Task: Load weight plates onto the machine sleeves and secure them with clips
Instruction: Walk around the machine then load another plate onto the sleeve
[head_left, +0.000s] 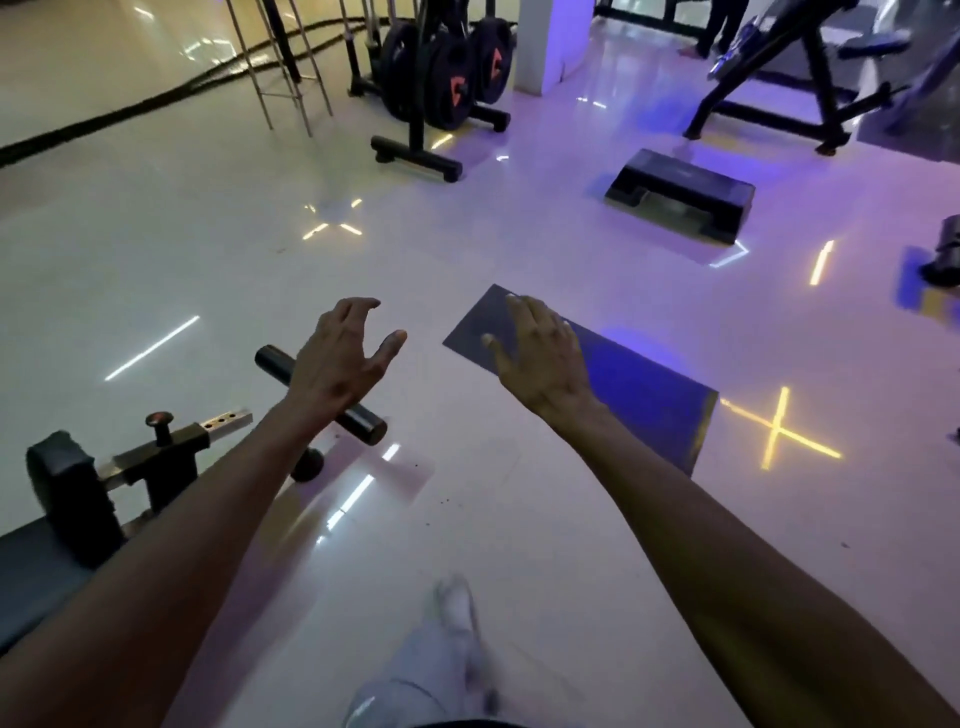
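Out over the glossy pale floor (467, 249), both bare arms reach forward, empty. On the left, the left hand (340, 358) is cupped, fingers curled and thumb spread wide, hovering above a black padded roller (363, 420) of the near machine. To its right, the right hand (540, 353) is flat, palm down, fingers loosely splayed, over a dark mat (649, 395). Far off, black weight plates (449, 83) with orange marks hang on a rack (415, 150), well apart from both hands.
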